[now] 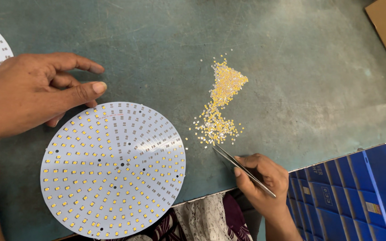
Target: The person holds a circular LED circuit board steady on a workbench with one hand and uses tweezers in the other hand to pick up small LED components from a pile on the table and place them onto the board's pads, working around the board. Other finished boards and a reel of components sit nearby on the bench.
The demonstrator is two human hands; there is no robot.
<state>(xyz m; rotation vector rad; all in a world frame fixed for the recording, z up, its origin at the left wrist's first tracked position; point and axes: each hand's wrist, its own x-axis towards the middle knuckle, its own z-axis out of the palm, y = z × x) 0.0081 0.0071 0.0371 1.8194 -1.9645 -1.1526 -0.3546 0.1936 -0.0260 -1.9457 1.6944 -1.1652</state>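
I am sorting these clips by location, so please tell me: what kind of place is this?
Probably an electronics assembly workbench. A round white circuit board partly filled with small yellow parts lies on the worn green table, beside a loose pile of the same parts. The right hand holds tweezers.

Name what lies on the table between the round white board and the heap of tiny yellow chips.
Only bare green table separates board and chips, seen from the head camera.
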